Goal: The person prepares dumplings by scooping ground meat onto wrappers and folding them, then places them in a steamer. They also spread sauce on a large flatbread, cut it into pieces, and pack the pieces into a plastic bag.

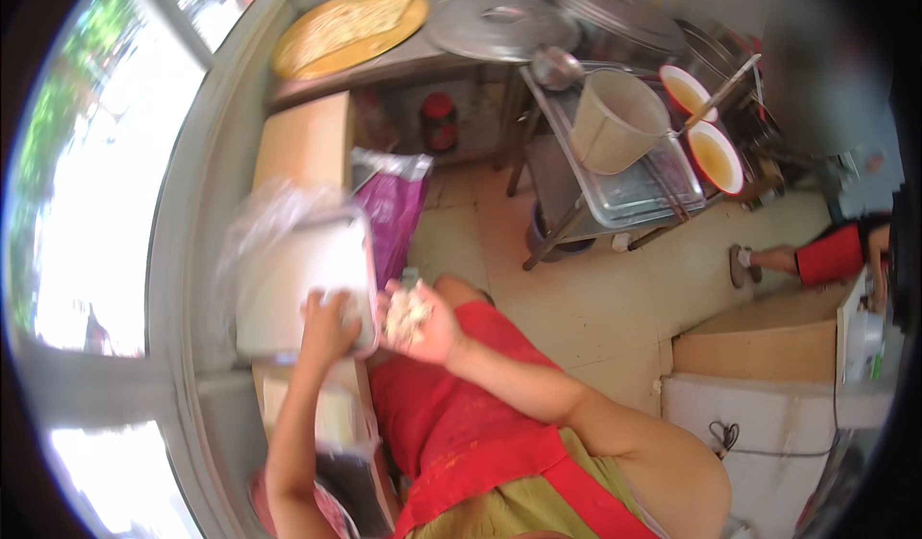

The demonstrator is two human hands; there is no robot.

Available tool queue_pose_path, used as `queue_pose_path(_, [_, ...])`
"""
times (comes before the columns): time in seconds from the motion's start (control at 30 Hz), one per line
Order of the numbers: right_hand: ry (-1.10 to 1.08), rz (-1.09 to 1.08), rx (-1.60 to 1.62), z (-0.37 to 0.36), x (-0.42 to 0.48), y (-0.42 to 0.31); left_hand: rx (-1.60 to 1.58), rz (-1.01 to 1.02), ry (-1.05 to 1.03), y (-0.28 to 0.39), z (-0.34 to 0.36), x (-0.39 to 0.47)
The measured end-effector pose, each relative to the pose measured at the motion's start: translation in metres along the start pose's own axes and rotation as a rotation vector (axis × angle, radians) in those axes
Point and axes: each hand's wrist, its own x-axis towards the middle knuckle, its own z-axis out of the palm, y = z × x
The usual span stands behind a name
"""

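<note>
My right hand is cupped palm up, with a small heap of pale crumbly food pieces lying in it. It is beside the near right edge of a white, shallow tray. My left hand reaches over that tray with its fingers bent down toward the white surface. Blur and glare hide whether anything is between the left fingers. A crumpled clear plastic bag lies along the tray's far left side.
A purple bag stands beside the tray. Ahead, a metal rack holds a steel tray, a plastic bucket and two bowls of yellowish liquid. A round yellow board bears flat food. Another person is at far right.
</note>
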Motion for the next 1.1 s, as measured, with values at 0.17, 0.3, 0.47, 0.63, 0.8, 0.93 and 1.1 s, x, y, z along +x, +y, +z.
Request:
queue_pose_path(0.17, [0.085, 0.059, 0.124, 0.0, 0.002, -0.006, -0.051, -0.266, -0.117, 0.048, -0.026, -0.006])
queue_pose_path(0.3, [0.231, 0.151, 0.085, 0.038, -0.01, -0.014, -0.042, -0.22, -0.083, 0.039, -0.012, -0.007])
queue_pose_path(0.47, [0.128, 0.079, 0.117, 0.106, -0.031, -0.02, -0.235, -0.109, -0.074, 0.017, -0.015, -0.008])
queue_pose_path(0.63, [0.12, -0.099, 0.046, 0.194, -0.064, -0.037, -0.974, -0.545, -0.35, 0.046, -0.079, 0.048])
queue_pose_path(0.8, [0.119, -0.236, 0.024, 0.241, -0.106, -0.061, -0.614, 0.44, -0.265, 0.258, -0.192, 0.11])
queue_pose_path(0.93, [0.142, -0.411, -0.052, 0.267, -0.162, -0.084, -0.16, 0.954, -0.295, 0.4, -0.186, 0.096])
queue_pose_path(1.1, [0.158, -0.715, -0.031, 0.257, -0.318, -0.128, 0.036, 1.185, -0.245, 0.551, -0.114, 0.07])
